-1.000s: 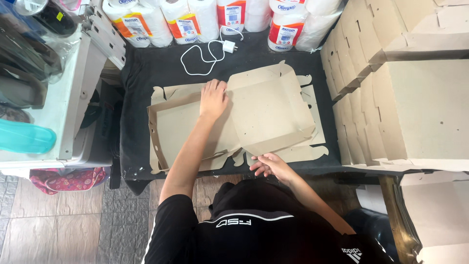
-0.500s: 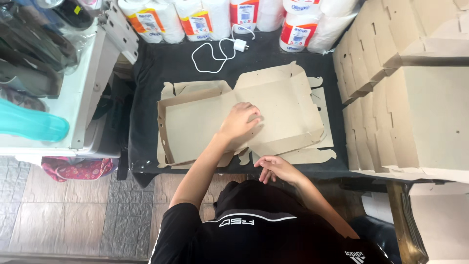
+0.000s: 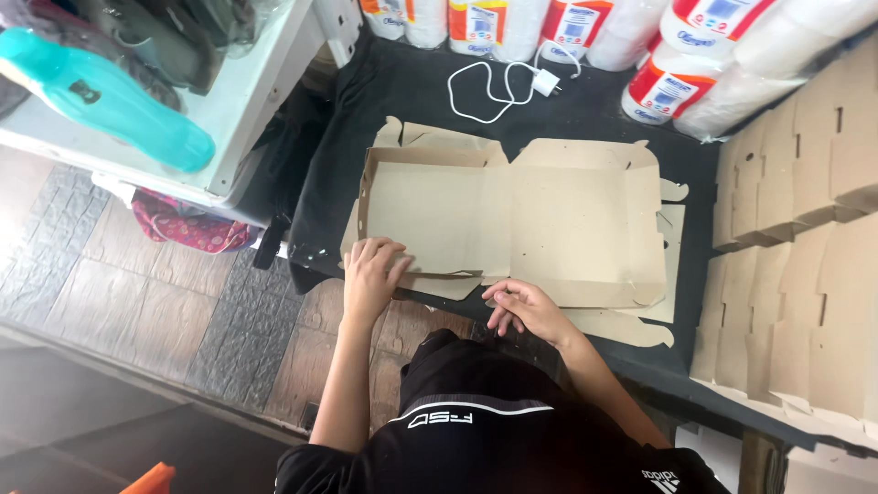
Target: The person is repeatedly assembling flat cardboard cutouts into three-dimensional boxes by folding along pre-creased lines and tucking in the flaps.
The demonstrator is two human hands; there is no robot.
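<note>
2 bare hands work 1 flat brown cardboard box blank (image 3: pixel 512 220) lying on a black table (image 3: pixel 412 91). Left hand (image 3: pixel 370 274) has its fingers closed over the raised near-edge flap (image 3: pixel 439 273), pinching it. Right hand (image 3: pixel 523 306) rests loosely curled at the same near edge, clamped on nothing. The blank looks light, thin, stiff along its creases, easily bent; best held at flap edges. White charger cable (image 3: pixel 494 91) lies behind.
</note>
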